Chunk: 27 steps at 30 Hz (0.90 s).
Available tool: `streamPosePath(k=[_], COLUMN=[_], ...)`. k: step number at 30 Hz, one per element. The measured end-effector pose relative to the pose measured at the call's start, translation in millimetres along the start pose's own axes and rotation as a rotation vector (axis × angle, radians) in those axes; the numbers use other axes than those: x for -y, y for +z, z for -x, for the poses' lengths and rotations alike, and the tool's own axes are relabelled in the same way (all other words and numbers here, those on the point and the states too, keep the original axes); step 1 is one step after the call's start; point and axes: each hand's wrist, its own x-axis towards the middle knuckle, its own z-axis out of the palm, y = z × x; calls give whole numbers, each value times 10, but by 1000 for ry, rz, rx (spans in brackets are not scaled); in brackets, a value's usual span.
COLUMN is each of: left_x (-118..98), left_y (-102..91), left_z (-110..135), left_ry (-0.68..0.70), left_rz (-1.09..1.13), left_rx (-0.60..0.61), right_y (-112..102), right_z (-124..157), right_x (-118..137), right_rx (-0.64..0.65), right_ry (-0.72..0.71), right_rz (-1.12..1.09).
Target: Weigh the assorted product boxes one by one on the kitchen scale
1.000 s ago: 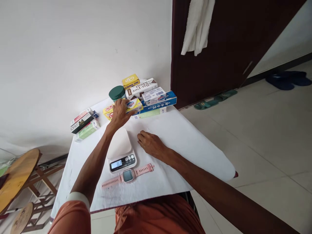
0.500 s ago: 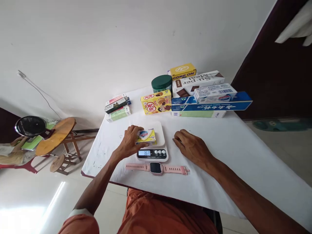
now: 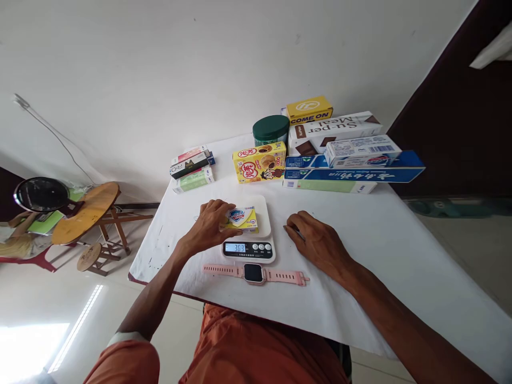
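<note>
My left hand (image 3: 210,223) grips a yellow-and-white soap box (image 3: 243,218) from its left side, thumb in front and fingers behind. The box is at the white pan of a digital kitchen scale (image 3: 262,213); whether it bears on the pan or is held just over it, I cannot tell. Digits that look like 363 show on the lit display (image 3: 236,248). A pink-strapped smartwatch (image 3: 253,273) lies stretched out in front of the scale. To the right of the scale, my right hand (image 3: 314,234) rests on the cloth, fingers curled in; a small greyish bit shows by the thumb, too small to name.
Behind the scale stand a yellow snack box (image 3: 260,162), a green-lidded jar (image 3: 271,128) and several stacked cartons (image 3: 336,133). Small boxes (image 3: 192,168) lie at the back left. Beyond the white-covered table (image 3: 400,266) are a round wooden table (image 3: 90,210), a stool and a person's arm.
The view has shifted slightly. Both hands, the soap box and the scale keep their places relative to each other, and the display looks the same.
</note>
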Motion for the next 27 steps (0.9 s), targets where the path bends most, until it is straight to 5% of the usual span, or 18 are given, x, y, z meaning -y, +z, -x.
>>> streamPosePath(k=[3,7,10,15,20,27], left_x=[142,598,1040,1586,1684,1565], left_y=[-41,-327,-629,-946,-904,-547], left_z=[-5,-180,-523,-1266,-1576,-1225], left_ry=[-21,-123,-273,-450,-492,-297], left_rz=[18,52,-4,-48,-41,-81], left_rx=[-44,-260,-425,-512,-486,-312], right_y=[11,32,35,7,-4,-11], right_z=[5,4,0,-3,2,8], right_x=[-12,-26,-26,-5,-8,-1], right_rx=[-19,-53,-56,-62,-67,-59], right_ry=[-19,-28,-29,-25,-25,-36], right_rz=[-12,1,10,-4,7,36])
